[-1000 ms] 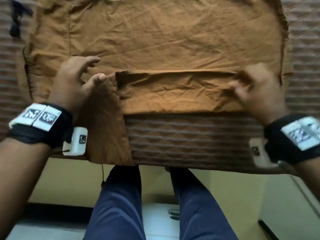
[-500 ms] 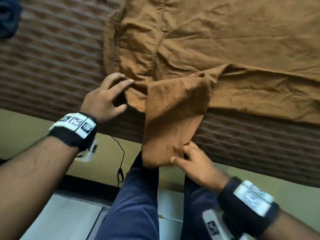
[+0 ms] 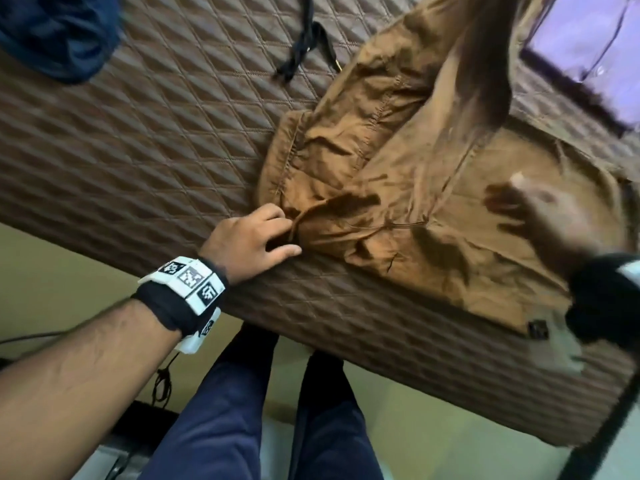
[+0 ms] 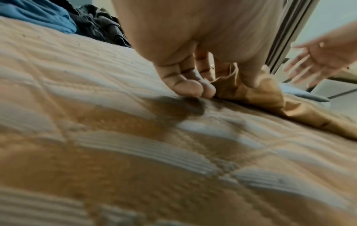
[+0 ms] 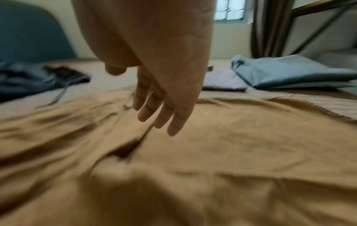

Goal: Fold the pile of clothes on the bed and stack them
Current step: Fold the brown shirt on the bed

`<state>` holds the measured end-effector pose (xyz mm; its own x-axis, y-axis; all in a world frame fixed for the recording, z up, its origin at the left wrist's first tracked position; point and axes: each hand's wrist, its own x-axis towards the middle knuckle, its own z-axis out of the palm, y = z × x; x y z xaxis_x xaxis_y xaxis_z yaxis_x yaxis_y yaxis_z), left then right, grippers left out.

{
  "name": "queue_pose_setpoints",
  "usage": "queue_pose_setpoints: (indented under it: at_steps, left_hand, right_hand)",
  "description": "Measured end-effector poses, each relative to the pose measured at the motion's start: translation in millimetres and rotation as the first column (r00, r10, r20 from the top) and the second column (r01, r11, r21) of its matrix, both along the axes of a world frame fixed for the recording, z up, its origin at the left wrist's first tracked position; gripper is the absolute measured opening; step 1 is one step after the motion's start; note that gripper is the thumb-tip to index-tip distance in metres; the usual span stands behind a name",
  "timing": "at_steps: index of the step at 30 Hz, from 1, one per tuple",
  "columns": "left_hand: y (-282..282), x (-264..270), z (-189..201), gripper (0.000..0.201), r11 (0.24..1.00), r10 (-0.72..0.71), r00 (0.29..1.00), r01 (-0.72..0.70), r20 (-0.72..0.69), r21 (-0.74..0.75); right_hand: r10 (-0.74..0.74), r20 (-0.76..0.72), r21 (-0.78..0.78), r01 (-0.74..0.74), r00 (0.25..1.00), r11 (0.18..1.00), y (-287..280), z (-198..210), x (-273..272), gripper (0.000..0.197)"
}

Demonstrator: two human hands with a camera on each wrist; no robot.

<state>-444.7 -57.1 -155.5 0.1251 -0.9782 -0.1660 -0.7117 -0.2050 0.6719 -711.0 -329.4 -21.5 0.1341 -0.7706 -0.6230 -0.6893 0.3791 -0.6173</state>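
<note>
Left hand pinches the near-left corner fold of the brown garment against the quilted bed cover; in the left wrist view thumb and fingers close on a raised ridge of cloth.

Right hand is released: fingers straight and spread, holding nothing, blurred over the cloth to the right of the pinch. A half second ago it gripped the sleeve hanging off the bed edge; that sleeve now lies laid across the body of the garment. We judge the sleeve fold done on this side and the right hand about to smooth it or reach for the next edge.

Garment lies near the bed's front edge, its lower hem close to the drop just below the pinch.

Open cover stretches left of the pinch and beyond it. Farther off in that direction: a blue garment and a black strap. Folded blue-grey clothes sit beyond the right hand, well apart.
</note>
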Motion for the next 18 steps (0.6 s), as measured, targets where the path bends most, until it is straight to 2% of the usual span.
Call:
queue_pose_setpoints:
  at_steps: [1,3,5,8,10,12,14,16,18]
  left_hand:
    - [0,-3,-5,0.047,0.999,0.036,0.999,-0.036,-0.018,-0.027]
    - [0,-8,-12,0.041,0.993,0.105,0.989,-0.109,-0.108,-0.04]
    - [0,-10,-14,0.035,0.986,0.152,0.963,-0.165,-0.223,-0.039]
    - [6,-5,-7,0.026,0.966,0.242,0.904,-0.26,-0.352,-0.002]
    - [12,3,-5,0.018,0.938,0.336,0.866,-0.344,-0.37,0.046]
    - [16,11,-3,0.02,0.935,0.344,0.892,-0.355,-0.292,0.018]
    - [15,11,-4,0.027,0.956,0.288,0.946,-0.294,-0.146,-0.017]
    - [11,4,0,0.026,0.953,0.296,0.955,-0.295,-0.015,0.065]
    - [9,-12,9,0.034,0.919,0.338,0.925,-0.364,0.175,0.152]
  right_hand:
    - [0.151,-0.099,0.026,-0.149,0.984,0.988,16,-12,-2,0.039]
    - [0.371,-0.216,-0.03,-0.386,0.903,0.922,55,-44,-16,0.024]
    - [0.473,-0.245,-0.121,-0.511,0.847,0.851,86,-69,-22,0.031]
    - [0.498,-0.303,-0.197,-0.565,0.812,0.801,110,-95,-19,0.045]
    - [0.524,-0.343,-0.206,-0.607,0.78,0.767,126,-104,-16,0.055]
    - [0.562,-0.404,-0.111,-0.648,0.722,0.753,132,-113,-21,0.063]
    - [0.61,-0.469,-0.057,-0.711,0.639,0.701,136,-122,-26,0.07]
    - [0.632,-0.513,-0.037,-0.75,0.581,0.66,142,-131,-32,0.07]
    - [0.624,-0.53,-0.037,-0.751,0.574,0.66,145,-138,-34,0.068]
